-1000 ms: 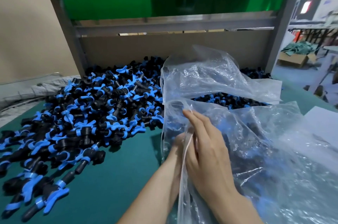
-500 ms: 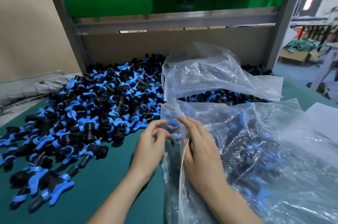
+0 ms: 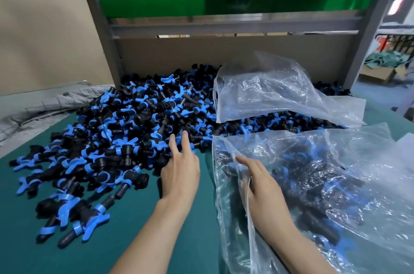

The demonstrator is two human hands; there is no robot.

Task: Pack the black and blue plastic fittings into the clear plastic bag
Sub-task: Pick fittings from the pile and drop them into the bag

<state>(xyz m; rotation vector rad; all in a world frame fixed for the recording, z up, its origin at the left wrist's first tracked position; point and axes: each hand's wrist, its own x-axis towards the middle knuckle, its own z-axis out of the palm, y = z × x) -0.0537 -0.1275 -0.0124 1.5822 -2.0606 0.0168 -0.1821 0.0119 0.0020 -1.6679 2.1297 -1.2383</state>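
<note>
Two hands, apart: the left hand (image 3: 180,175) reaches straight-fingered, fingertips touching the fittings (image 3: 134,130) heaped from 9 to 12 o'clock. The right hand (image 3: 263,188) rests at the mouth of the clear plastic bag (image 3: 324,184), 3 o'clock — pinching or not, I cannot tell. Step, I judge: fetching a load; next, close on a handful and carry it into the mouth. Two bags, counting the second bag (image 3: 280,92) at 1 o'clock; fittings beyond counting.
</note>
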